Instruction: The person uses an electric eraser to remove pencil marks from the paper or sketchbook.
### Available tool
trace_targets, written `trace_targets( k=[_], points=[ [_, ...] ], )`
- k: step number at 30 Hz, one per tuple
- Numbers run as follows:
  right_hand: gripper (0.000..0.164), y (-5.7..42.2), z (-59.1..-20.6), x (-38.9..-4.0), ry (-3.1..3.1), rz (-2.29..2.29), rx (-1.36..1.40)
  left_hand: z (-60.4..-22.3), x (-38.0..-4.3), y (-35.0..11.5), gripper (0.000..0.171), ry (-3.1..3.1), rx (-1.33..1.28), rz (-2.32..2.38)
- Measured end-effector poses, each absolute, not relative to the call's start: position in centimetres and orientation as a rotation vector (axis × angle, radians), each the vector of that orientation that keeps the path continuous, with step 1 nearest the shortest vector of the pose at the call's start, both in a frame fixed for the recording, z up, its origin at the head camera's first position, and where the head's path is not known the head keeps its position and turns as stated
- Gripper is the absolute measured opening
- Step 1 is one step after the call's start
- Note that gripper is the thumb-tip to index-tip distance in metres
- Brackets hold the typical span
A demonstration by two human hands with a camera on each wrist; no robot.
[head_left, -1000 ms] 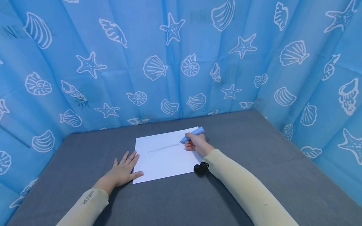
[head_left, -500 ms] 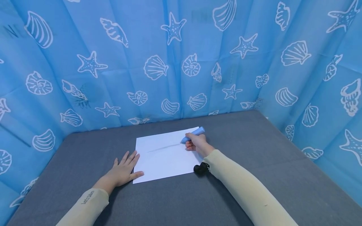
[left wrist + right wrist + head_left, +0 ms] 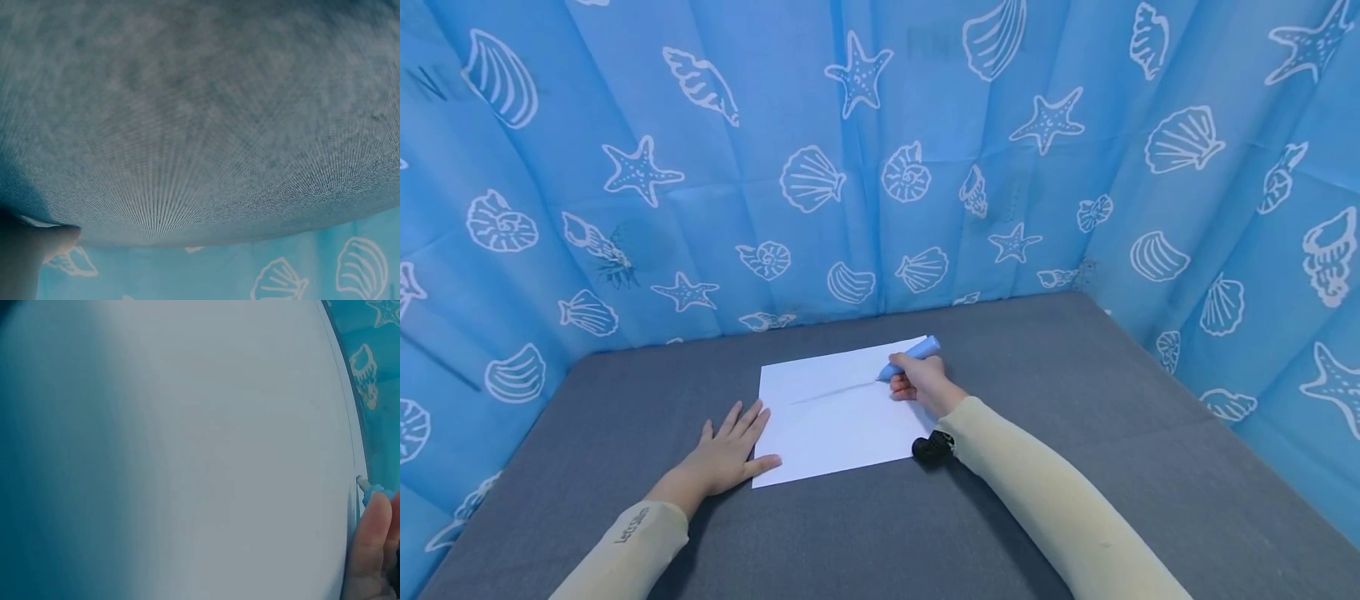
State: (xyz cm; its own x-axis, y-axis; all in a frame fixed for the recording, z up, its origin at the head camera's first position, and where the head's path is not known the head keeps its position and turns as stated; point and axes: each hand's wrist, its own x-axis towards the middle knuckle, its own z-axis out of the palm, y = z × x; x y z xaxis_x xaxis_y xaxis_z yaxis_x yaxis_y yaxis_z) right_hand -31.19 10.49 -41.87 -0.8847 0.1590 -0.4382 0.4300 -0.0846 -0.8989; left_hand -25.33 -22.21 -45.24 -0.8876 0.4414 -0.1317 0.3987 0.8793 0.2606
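Observation:
A white sheet of paper [image 3: 831, 429] lies on the grey cloth-covered table. My left hand [image 3: 722, 458] rests flat at the sheet's left edge, fingers spread and thumb over the paper; the left wrist view catches only part of that hand [image 3: 37, 250] at lower left. Near the sheet's upper right, my right hand [image 3: 925, 383] pinches a thick light-blue pen [image 3: 919, 349], its tip down at the paper. A thin line runs leftward from the tip across the sheet. In the right wrist view the pen tip [image 3: 362, 482] shows beyond the fingers [image 3: 374, 525], at the end of that line.
The grey table [image 3: 1000, 342] extends around the sheet on all sides. Behind and to the sides hangs a blue curtain [image 3: 737, 225] with white shells and starfish. A round black thing [image 3: 932, 448] sits at the right wrist, over the sheet's lower right corner.
Both hands, the pen and the paper keep nearly the same places; only a very slight shift of the view shows.

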Motion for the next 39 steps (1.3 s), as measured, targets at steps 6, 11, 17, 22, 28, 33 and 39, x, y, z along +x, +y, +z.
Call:
trace_targets(
  k=[6,11,17,22,28,33,39],
  points=[
    [0.027,10.4,-41.9,-31.1,1.992,-2.078,0.647,-44.4,-24.9,-22.0,0.094,2.846,0.654,0.383],
    [0.028,10.4,-42.0,-31.1,2.003,-2.081,0.642,-44.3,-24.8,-22.0,0.093,2.845,0.646,0.371],
    [0.028,10.5,-42.0,-31.0,1.966,-2.126,0.628,-44.1,-24.7,-21.9,0.094,2.835,0.640,0.369],
    [0.029,10.7,-42.1,-30.9,1.887,-2.173,0.637,-44.7,-25.1,-22.1,0.097,2.836,0.621,0.336],
    [0.025,10.7,-41.8,-31.0,1.840,-2.154,0.616,-45.5,-25.4,-22.4,0.100,2.865,0.624,0.337],
    [0.021,10.5,-41.9,-31.0,1.888,-2.147,0.644,-45.4,-25.4,-22.3,0.099,2.862,0.621,0.323],
    [0.020,10.2,-42.0,-30.9,1.917,-2.150,0.674,-44.1,-24.8,-21.9,0.094,2.837,0.617,0.324]
  ],
)
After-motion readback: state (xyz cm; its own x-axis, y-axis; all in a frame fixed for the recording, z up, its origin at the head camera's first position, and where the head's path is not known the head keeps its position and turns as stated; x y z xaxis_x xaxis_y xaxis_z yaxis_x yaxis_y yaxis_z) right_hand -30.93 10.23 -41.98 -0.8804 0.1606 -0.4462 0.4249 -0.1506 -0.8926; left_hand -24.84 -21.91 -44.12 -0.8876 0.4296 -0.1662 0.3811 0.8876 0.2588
